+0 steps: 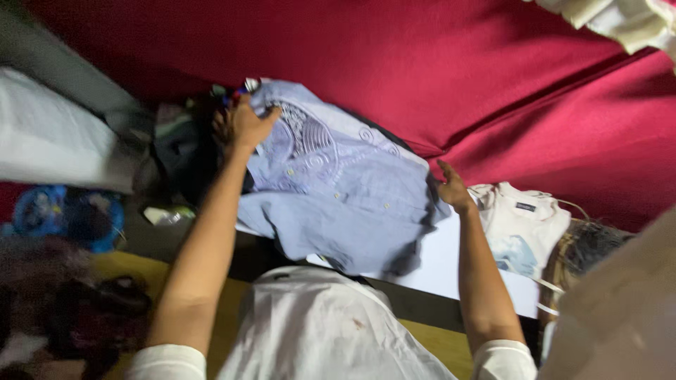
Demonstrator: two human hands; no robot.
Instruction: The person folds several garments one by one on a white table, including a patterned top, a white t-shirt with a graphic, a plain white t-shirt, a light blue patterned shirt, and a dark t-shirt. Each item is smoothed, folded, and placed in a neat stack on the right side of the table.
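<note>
Both arms outstretched, left hand (248, 124) clenched

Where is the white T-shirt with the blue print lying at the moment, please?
In the head view, the white T-shirt lies at right, just beyond the right hand, beside the light blue shirt.

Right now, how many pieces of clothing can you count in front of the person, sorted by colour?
Light blue: 1, the shirt that the left hand grips at the collar end and the right hand touches at its edge.
White: 2, the T-shirt on the right and the white garment lying nearest the person.
Total: 3. The blurred dark heap on the left is left out.
</note>
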